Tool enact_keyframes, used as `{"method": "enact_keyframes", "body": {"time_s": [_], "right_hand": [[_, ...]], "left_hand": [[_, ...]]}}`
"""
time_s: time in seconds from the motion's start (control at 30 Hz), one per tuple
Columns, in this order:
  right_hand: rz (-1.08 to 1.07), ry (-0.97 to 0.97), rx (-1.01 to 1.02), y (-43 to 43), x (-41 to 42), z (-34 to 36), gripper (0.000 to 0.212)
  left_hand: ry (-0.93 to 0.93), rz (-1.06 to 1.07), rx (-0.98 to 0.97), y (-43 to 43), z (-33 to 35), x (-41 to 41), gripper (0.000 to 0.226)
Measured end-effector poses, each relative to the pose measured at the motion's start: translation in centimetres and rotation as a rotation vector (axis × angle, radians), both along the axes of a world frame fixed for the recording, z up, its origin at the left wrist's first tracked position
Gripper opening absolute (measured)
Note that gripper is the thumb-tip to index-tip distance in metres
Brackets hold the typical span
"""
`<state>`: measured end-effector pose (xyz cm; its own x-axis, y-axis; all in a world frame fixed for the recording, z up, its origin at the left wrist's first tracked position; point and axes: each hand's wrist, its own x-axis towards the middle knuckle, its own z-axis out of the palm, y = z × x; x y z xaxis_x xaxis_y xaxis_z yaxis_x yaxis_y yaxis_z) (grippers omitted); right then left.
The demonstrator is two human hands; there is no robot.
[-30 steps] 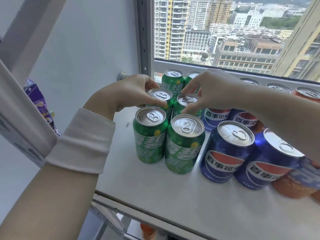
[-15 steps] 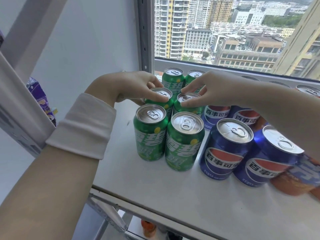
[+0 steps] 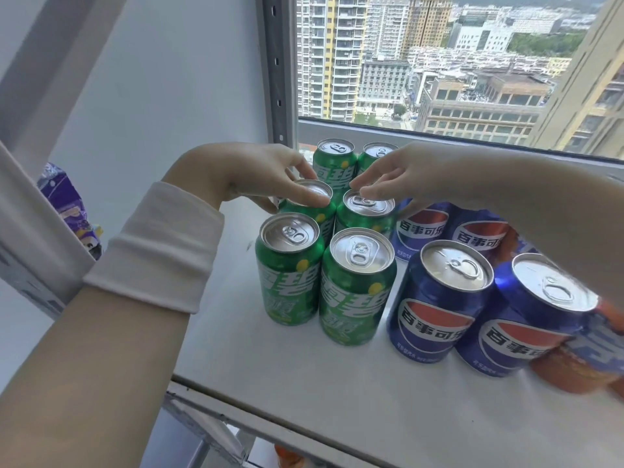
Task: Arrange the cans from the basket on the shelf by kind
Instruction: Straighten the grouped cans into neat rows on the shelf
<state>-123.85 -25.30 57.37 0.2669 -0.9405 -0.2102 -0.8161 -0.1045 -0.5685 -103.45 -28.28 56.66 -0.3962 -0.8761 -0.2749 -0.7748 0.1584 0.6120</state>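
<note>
At the far left a purple snack bag point(image 3: 67, 211) sits outside the rack, no part of my job. My left hand point(image 3: 250, 173), with its white cuff point(image 3: 158, 248) behind the wrist, reaches in over the shelf point(image 3: 337, 383); its fingers are spread loosely and their tips rest on the lid of the left middle green can point(image 3: 309, 204), thumb low on the can's near side, so it is touched rather than clamped. Right beside it stands the right middle green can point(image 3: 366, 211), and my right hand point(image 3: 415, 173) comes across from the right with fingers apart, tips lying on that lid's far rim.

All the cans stand upright, long axes vertical, so each middle can lies straight below its own hand (neither hand need cross over). The front green pair point(image 3: 324, 275) sits just nearer me, the back green pair point(image 3: 354, 157) by the window point(image 3: 472, 62). I judge the step to be squaring this middle row; a push would go away from me, toward the back pair.

Further right the blue cans point(image 3: 439, 298) form their own block, touching or nearly touching the green, and orange cans point(image 3: 574, 366) show blurred at the edge. The basket is not in view.
</note>
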Motion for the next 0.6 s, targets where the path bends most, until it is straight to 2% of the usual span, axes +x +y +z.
{"method": "enact_keyframes", "body": {"time_s": [0.07,0.13,0.2,0.27,0.33,0.4,0.6], "right_hand": [[-0.020,0.021,-0.091,-0.6,-0.2,0.7,0.028],[-0.053,0.072,-0.290,-1.9,-0.5,1.4,0.032],[-0.051,0.184,-0.403,-3.5,-0.8,1.9,0.041],[-0.026,0.346,-0.365,-5.2,-0.9,1.7,0.056],[-0.022,0.485,-0.282,-6.6,-0.6,1.0,0.069],[-0.022,0.553,-0.256,-7.7,-0.3,0.4,0.071],[-0.041,0.430,-0.287,-8.8,-0.5,0.7,0.060]], "left_hand": [[-0.009,0.005,-0.052,-0.7,0.2,-0.1,0.068],[0.088,0.044,-0.141,-2.0,0.4,-0.6,0.061],[0.200,0.077,-0.226,-3.8,0.4,-1.4,0.054],[0.207,0.065,-0.261,-5.6,0.1,-2.5,0.058],[0.139,0.019,-0.243,-7.1,-0.5,-3.5,0.066],[0.086,-0.017,-0.219,-8.1,-1.1,-4.2,0.070],[0.106,-0.047,-0.265,-9.3,-1.8,-4.1,0.055]]}}
